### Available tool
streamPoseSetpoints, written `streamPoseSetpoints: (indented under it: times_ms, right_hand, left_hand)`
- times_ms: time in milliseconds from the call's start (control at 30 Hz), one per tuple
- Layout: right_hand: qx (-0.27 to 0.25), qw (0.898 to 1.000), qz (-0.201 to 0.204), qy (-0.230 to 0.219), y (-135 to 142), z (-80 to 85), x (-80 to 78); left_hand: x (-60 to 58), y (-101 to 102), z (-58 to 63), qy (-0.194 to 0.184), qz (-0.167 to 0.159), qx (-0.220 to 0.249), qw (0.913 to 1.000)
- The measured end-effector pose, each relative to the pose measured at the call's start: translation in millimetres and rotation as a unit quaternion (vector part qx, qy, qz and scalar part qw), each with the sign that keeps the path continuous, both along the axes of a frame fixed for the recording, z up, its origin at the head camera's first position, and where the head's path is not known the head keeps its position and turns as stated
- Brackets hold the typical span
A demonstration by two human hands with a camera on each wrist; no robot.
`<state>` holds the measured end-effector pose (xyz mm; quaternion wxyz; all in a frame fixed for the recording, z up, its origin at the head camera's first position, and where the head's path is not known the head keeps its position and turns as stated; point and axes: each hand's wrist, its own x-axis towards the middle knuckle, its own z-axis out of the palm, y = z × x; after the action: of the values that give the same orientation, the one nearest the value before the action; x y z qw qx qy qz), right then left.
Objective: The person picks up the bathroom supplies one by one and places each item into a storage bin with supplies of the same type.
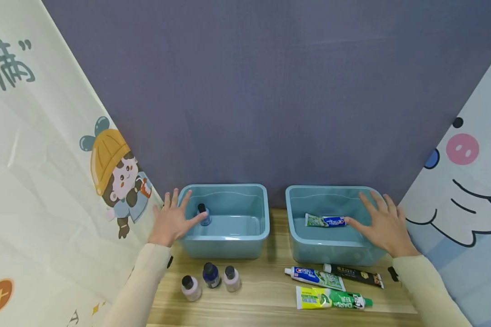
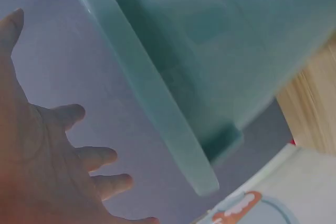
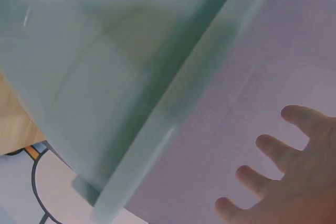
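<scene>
My left hand (image 1: 172, 221) hovers with spread fingers above the left end of a blue plastic bin (image 1: 225, 249). Inside that bin stands a small bottle with a black cap (image 1: 205, 218), close to my thumb. Over the right end of a second blue bin (image 1: 331, 253) my right hand (image 1: 386, 225) is spread the same way. A toothpaste tube (image 1: 325, 221) lies in this bin, near the right thumb. Both wrist views show spread fingers of the left hand (image 2: 52, 150) and right hand (image 3: 294, 182) apart from the bin rims, holding nothing.
Before the left bin stand two pale bottles (image 1: 191, 289) (image 1: 232, 279) and a dark blue bottle (image 1: 211, 275). In front of the right bin lie a blue-white tube (image 1: 317, 277), a black tube (image 1: 355, 275) and a green-yellow tube (image 1: 333, 298). Printed cloths flank the wooden table (image 1: 270, 309).
</scene>
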<state>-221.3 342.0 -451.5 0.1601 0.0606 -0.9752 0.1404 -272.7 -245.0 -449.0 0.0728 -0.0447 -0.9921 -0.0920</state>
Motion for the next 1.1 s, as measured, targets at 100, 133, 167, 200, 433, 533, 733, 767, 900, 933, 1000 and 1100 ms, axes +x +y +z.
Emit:
streamPoseSetpoints:
  times_ms: [100,133,167,200,433,533,733,767,900,933,1000,1100]
  right_hand:
    - [0.002,1.0,0.01,0.022,-4,-2.2,8.2]
    - [-0.001,0.999,0.012,0.032,-6,-3.4,11.2]
    - [-0.004,0.999,0.015,0.044,-7,-5.0,14.1]
    - [-0.01,0.998,0.018,0.056,-9,-6.9,17.2]
    - [-0.069,0.993,0.019,0.095,-22,-21.0,38.1]
    - [-0.09,0.991,0.014,0.098,-28,-28.2,46.1]
    - [-0.117,0.98,0.016,0.162,-37,-50.0,60.5]
    - [-0.123,0.977,0.013,0.174,-38,-53.6,62.7]
    - [-0.153,0.966,-0.011,0.209,-44,-67.4,70.1]
    - [-0.163,0.963,-0.015,0.213,-45,-71.0,71.7]
    - [-0.177,0.96,-0.026,0.217,-47,-78.6,74.7]
    - [-0.192,0.958,-0.04,0.209,-50,-89.6,79.8]
  left_hand:
    - [9.0,12,-3.0,0.004,-0.009,0.002,1.0]
    - [12.2,17,-4.2,0.003,-0.012,0.008,0.9999]
    - [15.0,22,-5.8,0.004,-0.016,0.015,0.9997]
    - [17.9,27,-7.5,0.005,-0.022,0.024,0.9995]
    - [34.6,72,-14.8,0.047,-0.056,0.103,0.992]
    - [40.8,90,-16.6,0.071,-0.074,0.141,0.9847]
    - [52.0,119,-28.9,0.102,-0.116,0.225,0.962]
    - [53.5,123,-30.8,0.106,-0.122,0.237,0.9578]
    - [57.1,140,-34.9,0.12,-0.131,0.298,0.938]
    - [57.7,144,-34.8,0.124,-0.131,0.313,0.9324]
    - [58.1,152,-35.5,0.133,-0.135,0.342,0.9205]
    - [58.2,166,-37.6,0.139,-0.15,0.376,0.9037]
